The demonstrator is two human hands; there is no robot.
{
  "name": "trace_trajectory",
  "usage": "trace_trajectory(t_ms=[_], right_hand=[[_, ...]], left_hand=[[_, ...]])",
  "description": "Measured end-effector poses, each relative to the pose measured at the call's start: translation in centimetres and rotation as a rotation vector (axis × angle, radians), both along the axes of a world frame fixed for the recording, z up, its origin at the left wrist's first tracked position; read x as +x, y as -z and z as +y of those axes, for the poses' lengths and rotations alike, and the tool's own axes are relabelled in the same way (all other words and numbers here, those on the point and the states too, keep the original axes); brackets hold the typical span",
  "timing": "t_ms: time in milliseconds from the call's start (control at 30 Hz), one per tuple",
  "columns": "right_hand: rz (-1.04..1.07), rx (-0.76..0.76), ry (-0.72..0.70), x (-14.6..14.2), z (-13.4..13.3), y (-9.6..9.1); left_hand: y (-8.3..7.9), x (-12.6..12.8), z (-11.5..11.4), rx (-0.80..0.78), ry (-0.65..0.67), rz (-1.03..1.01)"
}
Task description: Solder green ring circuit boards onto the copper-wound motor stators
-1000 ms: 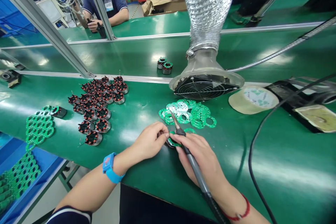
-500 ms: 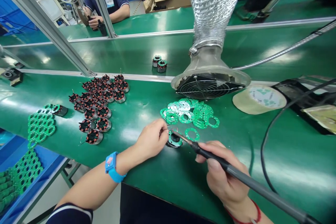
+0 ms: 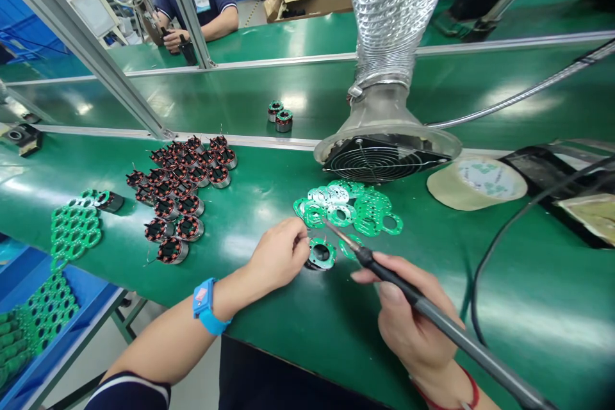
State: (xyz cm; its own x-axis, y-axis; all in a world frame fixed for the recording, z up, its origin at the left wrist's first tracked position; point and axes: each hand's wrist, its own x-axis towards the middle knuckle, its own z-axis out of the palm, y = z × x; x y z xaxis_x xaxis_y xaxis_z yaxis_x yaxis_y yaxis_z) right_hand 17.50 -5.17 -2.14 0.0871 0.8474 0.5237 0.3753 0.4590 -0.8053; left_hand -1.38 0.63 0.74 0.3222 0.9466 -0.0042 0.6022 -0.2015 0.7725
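My right hand (image 3: 413, 317) is closed around a soldering iron (image 3: 408, 295), its tip raised above the loose green rings. Below and left of that tip sits a motor stator (image 3: 321, 256) topped by a green ring-shaped circuit board, on the green bench. My left hand (image 3: 281, 250) is closed in a pinch right beside the stator's left edge; what its fingers hold is hidden. A single green ring board (image 3: 350, 247) lies just right of the stator, partly behind the iron. Behind it spreads a pile of green ring boards (image 3: 369, 208).
Several bare stators (image 3: 180, 189) stand at left, near a sheet of green boards (image 3: 75, 230). A fume extractor hood (image 3: 384, 134) hangs above the ring pile. Right are a tape roll (image 3: 473, 184) and the iron's cable (image 3: 500, 237). Two board-topped stators (image 3: 283, 120) sit on the strip behind.
The soldering iron's tip has lifted up and away from the stator, uncovering its board. My left hand stays put. The two stators on the strip behind have shifted left.
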Motion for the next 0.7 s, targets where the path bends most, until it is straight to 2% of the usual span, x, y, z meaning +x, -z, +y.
trace_trajectory(t_ms=[67, 167, 267, 367, 500, 600, 700], right_hand=[[-0.087, 0.004, -0.018, -0.5, 0.5, -0.1], [-0.343, -0.027, -0.143, -1.3, 1.4, -0.5], [-0.522, -0.029, -0.251, -1.9, 2.1, -0.6], [-0.548, -0.047, -0.208, -1.9, 2.2, -0.4], [-0.481, -0.075, -0.073, -1.4, 2.0, 0.3], [-0.430, -0.103, -0.036, -1.3, 1.7, 0.8], [-0.419, -0.090, -0.015, -1.5, 1.5, 0.9]], left_hand=[[0.0, 0.0, 0.0, 0.003, 0.004, -0.005], [-0.1, 0.0, 0.1, -0.005, 0.004, -0.017], [-0.2, -0.4, 0.1, -0.089, 0.000, -0.087], [-0.3, -1.0, -0.1, -0.213, 0.081, -0.172], [-0.4, -1.2, -0.4, -0.174, 0.235, -0.072], [-0.4, -0.9, -0.5, -0.125, 0.227, 0.031], [-0.4, -0.7, -0.5, -0.082, 0.169, -0.006]])
